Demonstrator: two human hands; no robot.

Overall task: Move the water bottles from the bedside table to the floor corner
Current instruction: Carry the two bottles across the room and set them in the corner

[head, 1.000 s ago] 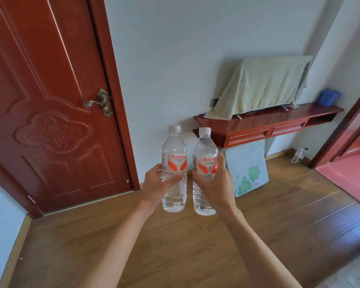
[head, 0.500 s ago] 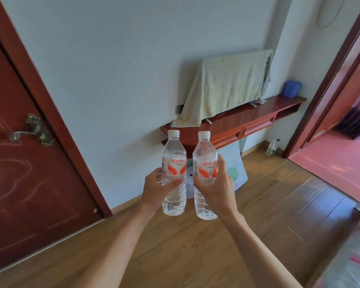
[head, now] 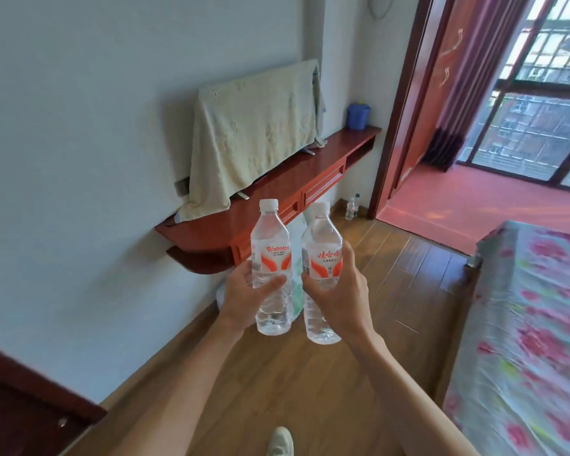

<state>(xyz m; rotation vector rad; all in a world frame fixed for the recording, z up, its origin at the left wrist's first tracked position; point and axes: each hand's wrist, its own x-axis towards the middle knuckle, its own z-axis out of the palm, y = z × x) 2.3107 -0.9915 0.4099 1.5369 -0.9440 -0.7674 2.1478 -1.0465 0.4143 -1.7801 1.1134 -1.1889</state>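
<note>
I carry two clear water bottles with white caps and red-and-white labels, upright and side by side in front of me. My left hand [head: 244, 296] grips the left bottle [head: 271, 255] around its middle. My right hand [head: 339, 297] grips the right bottle [head: 321, 255] the same way. A third small bottle [head: 352, 207] stands on the wooden floor in the far corner, between the wall shelf and the door frame.
A red wall-mounted shelf [head: 260, 212] carries a cloth-covered screen [head: 254, 133] and a blue pot [head: 358, 116]. A bed with a floral cover [head: 527, 340] is on the right. A doorway [head: 408, 126] opens to a red-floored room. A dark door [head: 30, 419] is at lower left.
The view has swung right: the dark door slid out to the lower left, and the bed and the doorway came into sight. Both hands keep the bottles held upright.
</note>
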